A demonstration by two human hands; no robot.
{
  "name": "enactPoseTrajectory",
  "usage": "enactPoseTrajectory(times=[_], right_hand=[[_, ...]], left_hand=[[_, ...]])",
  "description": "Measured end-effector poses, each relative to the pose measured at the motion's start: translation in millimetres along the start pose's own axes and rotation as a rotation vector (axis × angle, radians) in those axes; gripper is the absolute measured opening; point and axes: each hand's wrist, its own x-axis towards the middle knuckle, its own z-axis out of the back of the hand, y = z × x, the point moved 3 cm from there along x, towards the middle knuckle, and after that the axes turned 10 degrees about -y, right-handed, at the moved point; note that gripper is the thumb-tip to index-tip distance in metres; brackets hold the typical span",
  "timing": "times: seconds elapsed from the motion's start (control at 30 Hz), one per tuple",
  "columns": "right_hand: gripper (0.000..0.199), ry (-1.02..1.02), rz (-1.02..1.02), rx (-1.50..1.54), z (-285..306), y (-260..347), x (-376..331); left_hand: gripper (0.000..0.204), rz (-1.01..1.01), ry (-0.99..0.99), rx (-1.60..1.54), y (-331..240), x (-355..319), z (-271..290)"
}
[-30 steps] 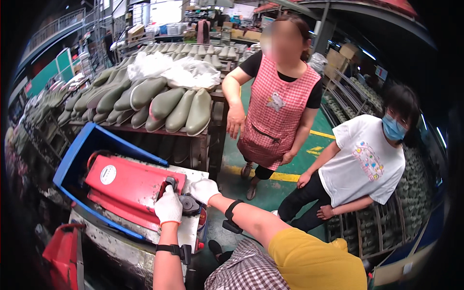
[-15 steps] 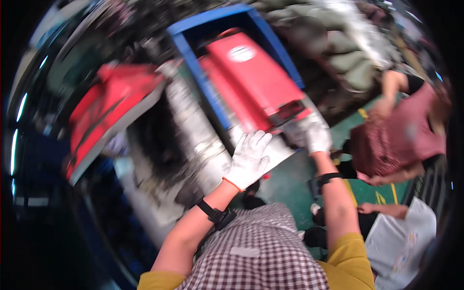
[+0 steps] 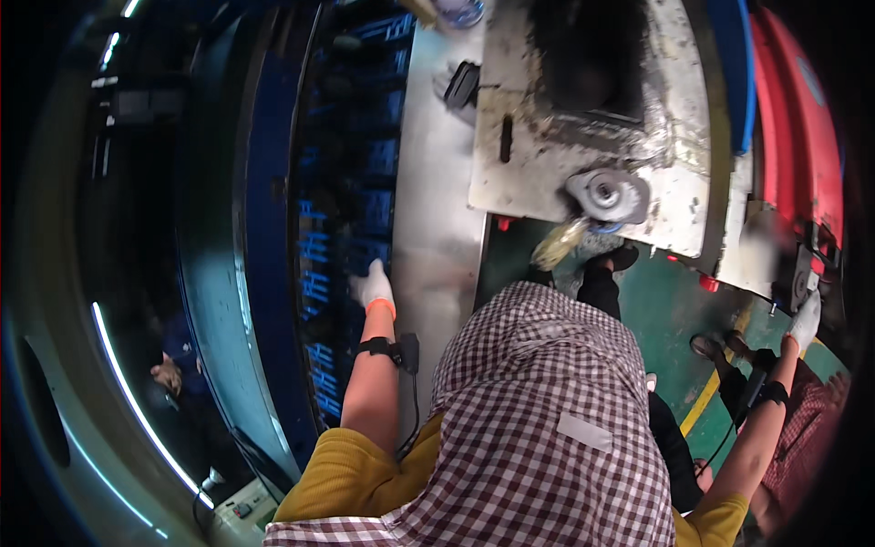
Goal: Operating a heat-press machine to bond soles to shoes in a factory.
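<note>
My left hand (image 3: 374,286), in a white glove with a black wrist strap, reaches forward to the edge between a dark blue rack (image 3: 342,210) and a steel bench top (image 3: 437,228). It holds nothing that I can see. My right hand (image 3: 806,319), also gloved, is stretched far right and touches the black fitting (image 3: 802,273) at the lower edge of a red machine cover (image 3: 793,118). Whether its fingers close on the fitting is unclear. My checked apron (image 3: 538,419) fills the lower middle of the view.
A worn metal machine plate (image 3: 519,155) with a round wheel (image 3: 606,193) and a dark opening (image 3: 583,55) lies ahead. A black object (image 3: 462,84) sits on the bench. Green floor with a yellow line (image 3: 706,401) is below right, with another person's shoes (image 3: 706,346) there.
The view has swung down and left, from the red cover and people nearby to the bench and blue rack. My left hand left the machine for the rack edge; my right stays by the red cover.
</note>
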Motion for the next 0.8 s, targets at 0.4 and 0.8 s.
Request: enactPoseTrajectory(times=[0.4, 0.8], right_hand=[[0.068, 0.005, 0.000, -0.100, 15.9, -15.4, 51.4], [0.062, -0.101, 0.220, -0.020, 36.9, 131.9, -120.6]], left_hand=[[0.083, 0.896, 0.019, -0.906, 180.3, 120.7, 12.1], [0.059, 1.070, 0.305, -1.156, 200.5, 168.8, 23.2]])
